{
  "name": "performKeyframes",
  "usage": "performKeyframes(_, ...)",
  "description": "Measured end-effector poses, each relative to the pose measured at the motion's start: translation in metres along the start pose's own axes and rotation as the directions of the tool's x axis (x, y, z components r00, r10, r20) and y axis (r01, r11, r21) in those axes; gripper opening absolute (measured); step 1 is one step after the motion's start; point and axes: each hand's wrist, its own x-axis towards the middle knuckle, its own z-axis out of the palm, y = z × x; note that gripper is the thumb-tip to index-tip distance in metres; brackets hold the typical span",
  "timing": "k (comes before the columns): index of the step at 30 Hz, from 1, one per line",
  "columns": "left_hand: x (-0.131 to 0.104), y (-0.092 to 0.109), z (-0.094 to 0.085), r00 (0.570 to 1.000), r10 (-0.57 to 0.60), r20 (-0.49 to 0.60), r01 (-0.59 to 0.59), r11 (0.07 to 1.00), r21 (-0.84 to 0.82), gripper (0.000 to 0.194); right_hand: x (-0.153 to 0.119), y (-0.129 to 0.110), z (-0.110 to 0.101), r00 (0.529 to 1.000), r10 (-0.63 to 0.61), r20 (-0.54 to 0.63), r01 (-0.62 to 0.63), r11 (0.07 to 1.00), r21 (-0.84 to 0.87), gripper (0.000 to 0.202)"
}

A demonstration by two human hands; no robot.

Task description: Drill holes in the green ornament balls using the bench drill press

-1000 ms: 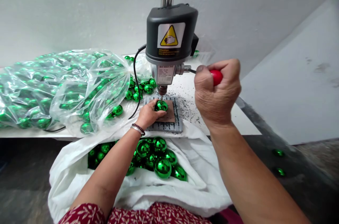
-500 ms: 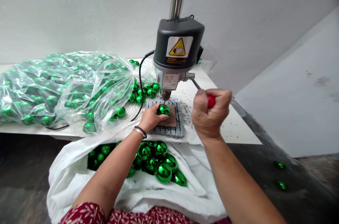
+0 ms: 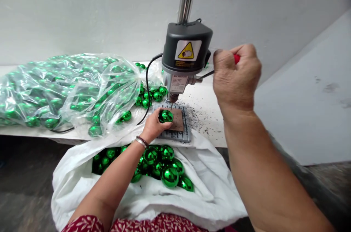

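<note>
Between the thumb and fingers of my left hand [image 3: 156, 124] is a shiny green ball ornament [image 3: 167, 116]. It sits just under the bit of a small drill press [image 3: 188, 49], over a brown wooden piece [image 3: 177, 119] on the grey base plate [image 3: 187, 135]. My right hand [image 3: 237, 78] is wrapped round the red knob [image 3: 236, 58] of the drill press's feed lever [image 3: 207, 74], raised to the right of the motor housing. Only a little of the knob shows between the fingers.
A clear plastic bag [image 3: 41, 93] full of green balls lies on the white table [image 3: 204, 104] at left, with loose balls [image 3: 157, 96] near its mouth. Dark shavings litter the tabletop. A white sack [image 3: 74, 188] of green balls [image 3: 169, 176] lies open in front. A black cord [image 3: 148, 89] loops beside the drill.
My right hand has swung the lever upward and to the right. The drill bit has risen off the ball, and my left hand has shifted the ball slightly left.
</note>
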Motion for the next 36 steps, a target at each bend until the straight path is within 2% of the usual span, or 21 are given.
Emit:
performKeyframes(4,-0.029,-0.001,-0.035,1.000,0.005,0.014,-0.007,0.994,0.112,0.056,-0.003,-0.002,-0.002,1.000,0.014,0.007,-0.014,1.000,0.000,0.028)
performKeyframes(7,-0.058,-0.007,-0.075,0.989,0.016,0.145,-0.050,0.971,0.232,0.060,-0.004,-0.001,-0.002,1.000,0.019,0.016,-0.020,1.000,0.011,0.026)
performKeyframes(10,-0.083,-0.013,-0.113,0.955,-0.083,0.286,-0.039,0.916,0.398,0.060,-0.006,0.003,-0.002,1.000,0.018,0.014,-0.019,1.000,0.018,0.023)
performKeyframes(12,-0.089,-0.015,-0.128,0.945,-0.143,0.295,-0.017,0.877,0.480,0.061,-0.008,0.007,-0.001,1.000,0.000,-0.003,0.000,1.000,0.032,0.021)
performKeyframes(14,-0.082,-0.017,-0.131,0.957,-0.173,0.235,0.028,0.856,0.517,0.056,-0.010,0.010,-0.001,1.000,-0.026,-0.016,0.027,0.999,0.039,0.021)
performKeyframes(16,-0.064,-0.020,-0.125,0.977,-0.176,0.117,0.081,0.825,0.560,0.046,-0.012,0.012,-0.001,0.999,-0.049,-0.023,0.050,0.998,0.034,0.020)
performKeyframes(18,-0.041,-0.024,-0.115,0.987,-0.158,-0.024,0.136,0.747,0.651,0.044,-0.012,0.012,-0.002,0.998,-0.059,-0.023,0.060,0.998,0.036,0.021)
performKeyframes(21,-0.008,-0.033,-0.106,0.958,-0.241,-0.154,0.273,0.607,0.747,0.042,-0.013,0.012,-0.003,0.997,-0.075,-0.012,0.076,0.996,0.044,0.021)
performKeyframes(24,0.012,-0.041,-0.109,0.914,-0.380,-0.141,0.345,0.545,0.764,0.043,-0.014,0.014,-0.004,0.994,-0.107,-0.012,0.108,0.994,0.036,0.021)
performKeyframes(26,0.017,-0.043,-0.113,0.910,-0.407,-0.081,0.319,0.561,0.764,0.045,-0.016,0.016,-0.004,0.991,-0.133,-0.021,0.134,0.990,0.038,0.021)
performKeyframes(28,0.016,-0.041,-0.117,0.922,-0.387,-0.032,0.273,0.587,0.763,0.048,-0.017,0.017,-0.003,0.986,-0.159,-0.039,0.161,0.986,0.042,0.020)
performKeyframes(30,0.013,-0.036,-0.116,0.949,-0.315,-0.024,0.242,0.676,0.696,0.050,-0.017,0.018,-0.003,0.983,-0.175,-0.053,0.177,0.983,0.045,0.020)
performKeyframes(31,0.011,-0.032,-0.114,0.958,-0.285,-0.031,0.246,0.760,0.602,0.052,-0.018,0.018,-0.003,0.983,-0.175,-0.053,0.178,0.983,0.047,0.019)
performKeyframes(33,0.009,-0.025,-0.107,0.959,-0.282,-0.031,0.281,0.932,0.230,0.054,-0.018,0.018,-0.003,0.985,-0.166,-0.050,0.169,0.984,0.057,0.020)
performKeyframes(34,0.008,-0.022,-0.101,0.951,-0.308,-0.002,0.308,0.951,-0.017,0.053,-0.018,0.018,-0.003,0.986,-0.160,-0.047,0.163,0.985,0.064,0.020)
performKeyframes(35,0.008,-0.020,-0.095,0.939,-0.339,0.055,0.342,0.908,-0.242,0.052,-0.018,0.018,-0.003,0.987,-0.155,-0.044,0.157,0.985,0.071,0.020)
performKeyframes(36,0.009,-0.018,-0.089,0.925,-0.361,0.121,0.377,0.827,-0.416,0.049,-0.018,0.018,-0.003,0.988,-0.150,-0.040,0.153,0.985,0.078,0.021)
